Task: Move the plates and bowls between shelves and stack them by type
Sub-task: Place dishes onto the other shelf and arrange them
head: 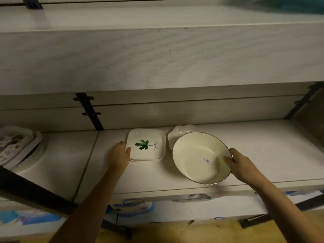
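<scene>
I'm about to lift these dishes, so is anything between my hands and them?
Nothing visible is. The left hand grips the square plate at its left edge, and the right hand pinches the round bowl at its right rim.

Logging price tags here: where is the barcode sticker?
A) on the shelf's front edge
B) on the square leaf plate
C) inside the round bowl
C: the barcode sticker sits inside the round bowl, near the right hand that holds its rim.

Dim, soft blur, wide-angle edge distortion
</scene>
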{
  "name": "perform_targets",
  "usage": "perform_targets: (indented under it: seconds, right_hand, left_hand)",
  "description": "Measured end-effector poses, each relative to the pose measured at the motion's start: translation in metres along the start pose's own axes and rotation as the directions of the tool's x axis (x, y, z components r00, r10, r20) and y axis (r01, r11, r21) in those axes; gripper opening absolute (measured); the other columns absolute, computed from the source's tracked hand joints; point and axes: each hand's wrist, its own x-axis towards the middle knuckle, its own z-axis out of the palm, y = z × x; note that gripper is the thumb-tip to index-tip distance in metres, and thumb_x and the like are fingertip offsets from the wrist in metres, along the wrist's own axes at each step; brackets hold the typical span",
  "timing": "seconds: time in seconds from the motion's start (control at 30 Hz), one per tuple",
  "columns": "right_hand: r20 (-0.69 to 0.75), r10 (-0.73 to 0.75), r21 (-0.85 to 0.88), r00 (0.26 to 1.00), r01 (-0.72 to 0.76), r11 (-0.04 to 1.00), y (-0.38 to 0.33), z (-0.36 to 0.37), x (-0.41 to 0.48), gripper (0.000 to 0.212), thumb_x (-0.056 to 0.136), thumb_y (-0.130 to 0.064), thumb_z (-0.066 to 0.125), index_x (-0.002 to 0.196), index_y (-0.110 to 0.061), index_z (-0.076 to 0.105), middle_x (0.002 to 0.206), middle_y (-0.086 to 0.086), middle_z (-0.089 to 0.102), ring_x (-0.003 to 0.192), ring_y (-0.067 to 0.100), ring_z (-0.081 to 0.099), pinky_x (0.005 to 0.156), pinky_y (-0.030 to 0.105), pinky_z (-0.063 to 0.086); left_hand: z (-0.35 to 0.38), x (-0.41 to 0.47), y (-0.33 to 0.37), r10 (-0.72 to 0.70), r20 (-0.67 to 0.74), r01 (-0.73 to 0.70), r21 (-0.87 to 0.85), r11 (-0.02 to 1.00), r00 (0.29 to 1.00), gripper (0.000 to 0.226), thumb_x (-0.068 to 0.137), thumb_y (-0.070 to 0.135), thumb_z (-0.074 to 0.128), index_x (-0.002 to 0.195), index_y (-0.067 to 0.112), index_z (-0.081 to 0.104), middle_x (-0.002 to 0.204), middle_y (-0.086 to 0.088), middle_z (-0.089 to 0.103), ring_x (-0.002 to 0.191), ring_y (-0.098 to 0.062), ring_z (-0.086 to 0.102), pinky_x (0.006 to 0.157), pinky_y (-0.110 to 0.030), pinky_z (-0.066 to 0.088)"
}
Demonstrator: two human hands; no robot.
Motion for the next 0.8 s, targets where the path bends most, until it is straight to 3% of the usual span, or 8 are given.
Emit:
perform_targets:
  seconds: [0.13,0.23,0.37,0.5,0.8]
  right_hand:
    - [-0.019,0.012,0.019,1.0,-0.012,1.0,0.006,-0.001,0.0,0.013,0.095,-0.018,0.041,0.083,-0.014,0.041,0.06,-0.003,0.053,0.068,0.027,0.049,0.057,0.026,0.036]
    - [-0.036,0.009,0.033,0.999,-0.008,0.999,0.013,-0.005,0.001,0.013,0.095,-0.017,0.041,0.082,-0.014,0.041,0.06,-0.003,0.054,0.066,0.026,0.05,0.057,0.028,0.036]
    - [-0.045,0.003,0.058,0.999,-0.001,0.998,0.025,-0.017,0.005,0.011,0.095,-0.018,0.041,0.088,-0.009,0.044,0.061,-0.002,0.055,0.07,0.029,0.051,0.06,0.033,0.035]
    - [-0.049,-0.015,0.066,0.999,0.019,0.998,0.042,-0.037,0.014,0.013,0.095,-0.019,0.041,0.091,-0.008,0.046,0.062,-0.001,0.054,0.069,0.028,0.051,0.059,0.031,0.036]
    - [-0.054,-0.037,0.09,0.998,0.042,0.995,0.101,-0.091,0.057,0.026,0.097,-0.023,0.04,0.104,0.0,0.051,0.066,-0.001,0.054,0.079,0.032,0.054,0.07,0.036,0.041]
  left_hand:
    - [-0.003,-0.008,0.002,0.001,-0.008,0.001,0.188,0.982,1.0,0.033,0.092,0.032,0.049,0.107,0.003,0.05,0.099,-0.017,0.063,0.088,-0.029,0.062,0.061,-0.032,0.041]
    - [-0.004,-0.008,0.005,0.158,-0.079,-0.128,0.293,0.948,0.984,0.03,0.089,0.025,0.055,0.106,0.0,0.054,0.097,-0.018,0.064,0.086,-0.03,0.061,0.07,-0.036,0.047]
    - [-0.007,-0.014,0.022,0.356,-0.093,-0.299,0.373,0.878,0.93,0.014,0.068,0.006,0.073,0.076,0.0,0.064,0.069,-0.017,0.066,0.063,-0.031,0.061,0.059,-0.033,0.048]
    - [-0.011,-0.024,0.054,0.491,-0.135,-0.402,0.412,0.818,0.861,0.015,0.061,0.003,0.074,0.06,0.006,0.06,0.054,-0.012,0.063,0.051,-0.029,0.059,0.051,-0.029,0.046]
    - [0.0,-0.063,0.115,0.491,-0.179,-0.391,0.404,0.827,0.853,0.008,0.066,0.009,0.068,0.069,0.002,0.065,0.062,-0.015,0.068,0.054,-0.03,0.063,0.052,-0.031,0.049]
